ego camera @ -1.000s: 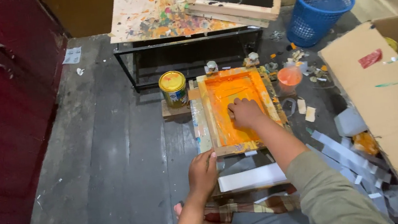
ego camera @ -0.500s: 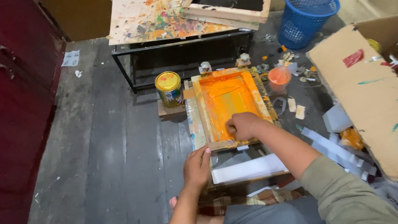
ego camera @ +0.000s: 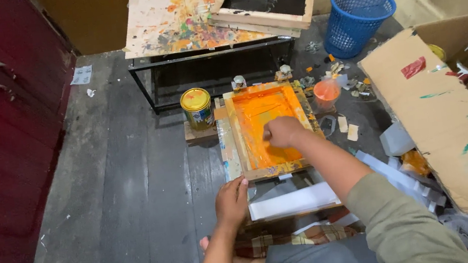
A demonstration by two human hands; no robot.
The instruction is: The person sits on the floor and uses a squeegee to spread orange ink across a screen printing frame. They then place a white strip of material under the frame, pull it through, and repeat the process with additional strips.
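A wooden screen frame (ego camera: 233, 130) with orange ink over its mesh lies flat on the dark plank floor in front of me. My right hand (ego camera: 283, 131) is closed in a fist on the middle of the mesh, around a small spreading tool that it mostly hides. My left hand (ego camera: 231, 201) presses down on the frame's near left corner, fingertips on the wooden rail. A white strip of paper (ego camera: 294, 201) sticks out from under the near edge of the frame.
A yellow paint can (ego camera: 197, 107) stands left of the frame and an orange-filled cup (ego camera: 326, 94) to its right. Behind is a paint-splattered low table (ego camera: 170, 20) carrying another screen frame (ego camera: 265, 0). A blue basket (ego camera: 357, 18) and a cardboard box (ego camera: 444, 123) stand right, among scraps.
My right hand slid toward the near rail of the frame, then came back to the middle of the mesh. My left hand stayed on the near left corner.
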